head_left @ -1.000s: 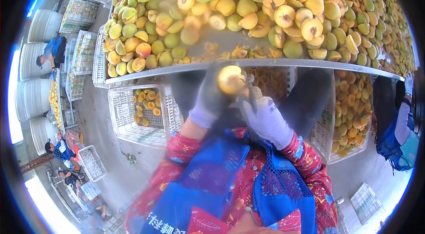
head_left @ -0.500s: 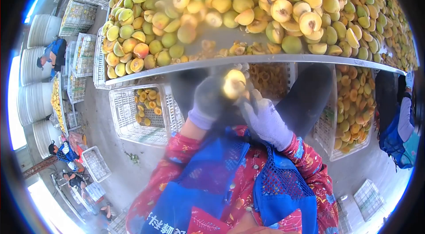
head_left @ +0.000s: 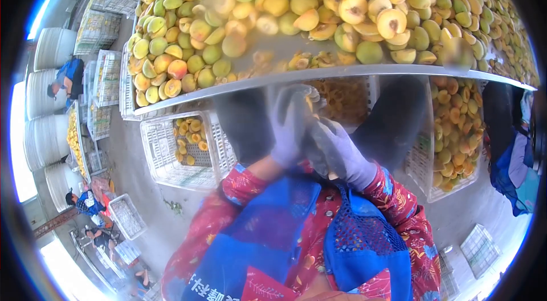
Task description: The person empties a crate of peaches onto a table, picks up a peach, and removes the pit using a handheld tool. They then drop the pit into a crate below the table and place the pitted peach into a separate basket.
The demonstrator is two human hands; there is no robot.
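left hand [head_left: 286,127] and right hand [head_left: 345,155], both gloved, are close together by the metal table [head_left: 319,49], yellow fruit bit [head_left: 309,104] between them. too blurry to tell either grip. halved fruit [head_left: 393,23] heaped up there.

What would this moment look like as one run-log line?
left hand: gloved | right hand: gloved, beside left | between hands: too blurred to tell | table: heaped fruit, many halved | right-side crate: fruit inside
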